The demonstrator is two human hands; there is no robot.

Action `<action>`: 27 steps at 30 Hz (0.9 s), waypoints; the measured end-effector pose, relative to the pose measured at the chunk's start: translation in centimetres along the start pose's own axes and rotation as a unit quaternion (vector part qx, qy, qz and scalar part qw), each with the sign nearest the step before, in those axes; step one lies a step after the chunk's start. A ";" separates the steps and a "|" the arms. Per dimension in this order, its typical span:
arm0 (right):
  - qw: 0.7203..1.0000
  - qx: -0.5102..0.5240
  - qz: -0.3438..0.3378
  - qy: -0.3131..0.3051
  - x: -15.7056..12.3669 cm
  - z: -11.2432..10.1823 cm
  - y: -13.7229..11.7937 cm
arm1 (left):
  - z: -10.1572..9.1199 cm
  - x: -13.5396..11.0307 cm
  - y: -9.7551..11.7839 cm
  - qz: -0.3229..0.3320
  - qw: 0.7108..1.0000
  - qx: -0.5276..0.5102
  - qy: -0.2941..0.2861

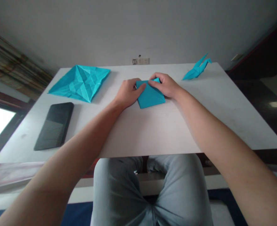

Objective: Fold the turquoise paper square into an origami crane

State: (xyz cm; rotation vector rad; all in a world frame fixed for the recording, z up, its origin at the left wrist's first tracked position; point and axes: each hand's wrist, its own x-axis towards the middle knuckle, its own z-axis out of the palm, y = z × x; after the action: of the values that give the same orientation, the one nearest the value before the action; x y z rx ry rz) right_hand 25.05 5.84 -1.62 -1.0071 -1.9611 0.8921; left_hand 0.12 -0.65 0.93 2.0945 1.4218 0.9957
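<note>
A folded piece of blue paper (150,96) lies on the white table (152,131) in front of me. My left hand (128,93) presses its upper left edge with curled fingers. My right hand (166,84) pinches the top right corner of the same piece. Both hands grip the paper from above, and its far edge is hidden under my fingers.
A large creased blue paper sheet (80,82) lies unfolded at the back left. A finished blue paper crane (197,69) stands at the back right. A black tablet (55,125) rests near the left edge. A wall socket (140,61) is behind the table. My knees show below the table's front edge.
</note>
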 end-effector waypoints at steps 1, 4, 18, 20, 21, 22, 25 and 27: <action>1.000 -0.001 -0.003 -0.001 0.0 0.0 0.0 | 0.0 0.0 0.0 0.000 1.000 0.000 0.000; 1.000 -0.005 -0.007 -0.003 0.0 0.0 -0.1 | 0.0 0.0 -0.1 0.000 1.000 0.003 0.001; 0.999 -0.034 -0.028 -0.017 0.0 -0.1 0.5 | 0.0 0.0 0.0 0.007 1.000 0.014 -0.001; 0.998 -0.048 -0.032 -0.020 0.1 -0.1 0.7 | 0.0 0.0 0.0 0.006 1.000 0.019 -0.004; 0.998 -0.053 -0.033 -0.021 0.1 -0.1 0.7 | 0.0 -0.1 0.0 0.007 1.000 0.020 -0.004; 0.998 -0.056 -0.033 -0.022 0.1 -0.1 0.7 | -0.1 -0.1 0.1 0.007 1.000 0.019 -0.004; 0.998 -0.056 -0.031 -0.024 0.1 -0.2 0.6 | -0.1 -0.1 0.1 0.007 1.000 0.017 -0.002; 0.998 -0.055 -0.031 -0.024 0.0 -0.1 0.5 | -0.1 -0.1 0.2 0.007 1.000 0.019 -0.002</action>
State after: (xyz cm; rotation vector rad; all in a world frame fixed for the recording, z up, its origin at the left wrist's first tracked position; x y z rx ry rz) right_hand 25.35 6.14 -1.99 -0.9887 -2.0905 0.7884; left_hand 0.14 -0.82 1.05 2.1346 1.4382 0.9771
